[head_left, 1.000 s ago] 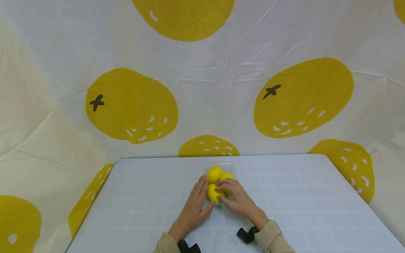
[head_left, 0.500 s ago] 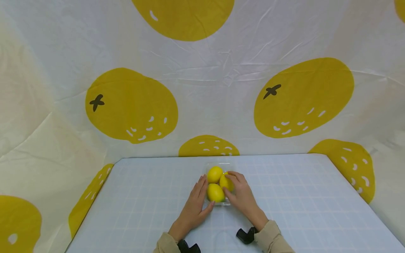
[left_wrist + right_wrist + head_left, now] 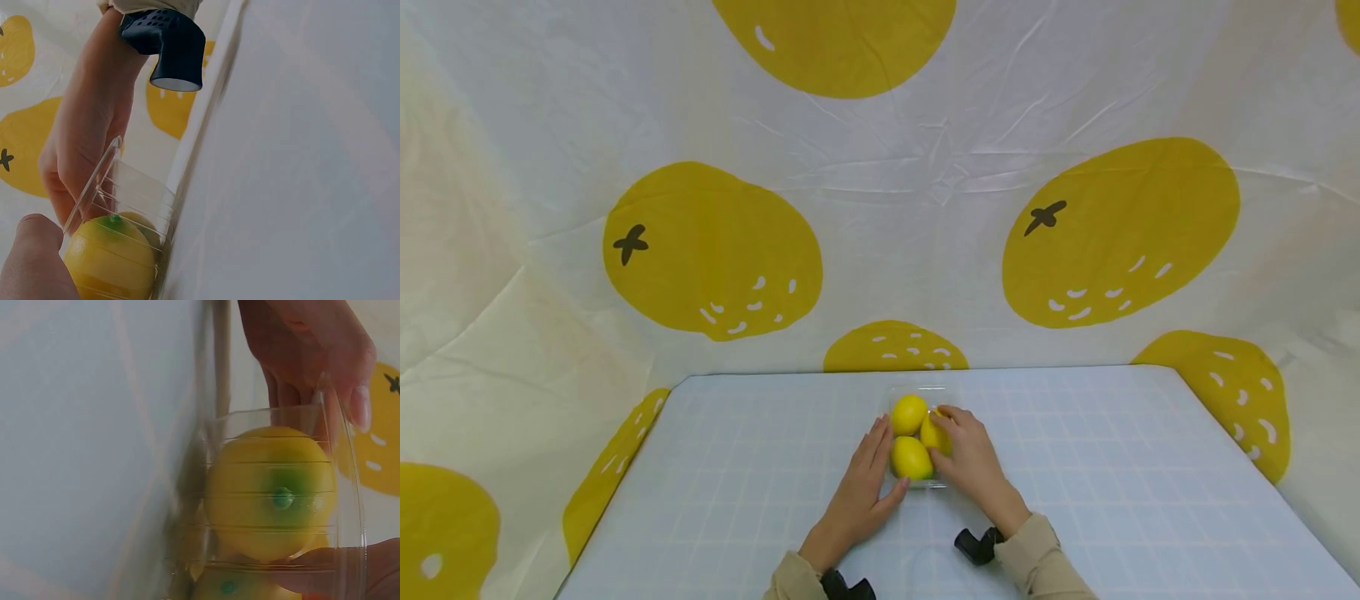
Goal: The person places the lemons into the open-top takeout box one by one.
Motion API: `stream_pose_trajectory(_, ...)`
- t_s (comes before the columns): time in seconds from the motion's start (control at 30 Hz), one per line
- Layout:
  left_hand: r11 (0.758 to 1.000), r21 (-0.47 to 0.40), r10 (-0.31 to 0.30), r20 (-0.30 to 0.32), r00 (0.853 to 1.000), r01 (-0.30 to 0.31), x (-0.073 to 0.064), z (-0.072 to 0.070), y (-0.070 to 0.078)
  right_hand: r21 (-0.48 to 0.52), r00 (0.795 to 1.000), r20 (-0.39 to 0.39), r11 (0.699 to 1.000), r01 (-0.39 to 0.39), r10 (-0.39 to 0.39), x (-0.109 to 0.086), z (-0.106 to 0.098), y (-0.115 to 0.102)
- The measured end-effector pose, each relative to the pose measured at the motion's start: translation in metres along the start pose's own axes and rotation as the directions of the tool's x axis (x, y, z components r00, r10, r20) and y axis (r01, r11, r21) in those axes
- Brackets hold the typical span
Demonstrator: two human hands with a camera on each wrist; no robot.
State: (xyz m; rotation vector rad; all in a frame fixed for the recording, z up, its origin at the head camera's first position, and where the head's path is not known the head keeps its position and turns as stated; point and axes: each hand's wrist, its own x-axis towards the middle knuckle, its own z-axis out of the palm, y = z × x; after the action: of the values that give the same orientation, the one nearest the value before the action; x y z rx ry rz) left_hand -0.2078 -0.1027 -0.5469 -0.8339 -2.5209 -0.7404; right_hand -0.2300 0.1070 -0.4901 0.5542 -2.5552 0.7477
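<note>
Three yellow lemons sit in a clear plastic box near the far edge of the table: a back-left lemon [image 3: 909, 414], a front lemon [image 3: 911, 458] and a right lemon [image 3: 936, 435]. My right hand [image 3: 973, 462] holds the right lemon between thumb and fingers inside the box. My left hand [image 3: 861, 492] lies along the box's left side with straight fingers, thumb by its front corner. In the right wrist view, a lemon [image 3: 269, 494] with a green tip shows through the ribbed wall of the clear box [image 3: 357, 500]. My left thumb [image 3: 37, 262] overlaps the rim in the left wrist view.
A pale checked cloth covers the table [image 3: 1112, 483]. Behind it hangs a white curtain [image 3: 917, 242] printed with large yellow fruits. Black wrist cameras sit at both cuffs, the right one [image 3: 977, 547] close over the cloth.
My right hand has let go of the front lemon, moved right and taken hold of the right lemon, which has shifted slightly toward me. My left hand has stayed at the box.
</note>
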Motion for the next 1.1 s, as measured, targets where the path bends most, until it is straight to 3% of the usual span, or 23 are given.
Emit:
stream_pose_trajectory(0.13, 1.0, 0.0, -0.004, 0.004, 1.0, 0.004, 0.0, 0.0, 0.001, -0.022, 0.997, 0.067, 0.999, -0.029, 0.03, 0.006, -0.002, -0.002)
stream_pose_trajectory(0.3, 0.999, 0.016, 0.03, -0.034, 0.999, -0.029, 0.001, 0.0, 0.001, -0.011, 0.987, 0.15, 0.999, -0.053, 0.054, 0.015, -0.007, -0.007)
stream_pose_trajectory(0.57, 0.998, 0.017, 0.055, -0.06, 0.997, -0.054, 0.002, 0.001, 0.001, 0.004, 0.977, 0.207, 0.998, -0.058, 0.056, 0.024, -0.011, -0.012)
stream_pose_trajectory(0.8, 0.999, 0.019, 0.046, -0.054, 0.997, -0.045, 0.002, 0.001, 0.002, 0.003, 0.977, 0.203, 0.998, -0.064, 0.062, 0.022, -0.01, -0.011)
stream_pose_trajectory(1.1, 1.0, 0.019, 0.022, -0.024, 0.999, -0.022, 0.0, -0.002, 0.002, 0.094, 0.988, 0.137, 0.992, -0.085, 0.071, 0.01, -0.014, -0.002)
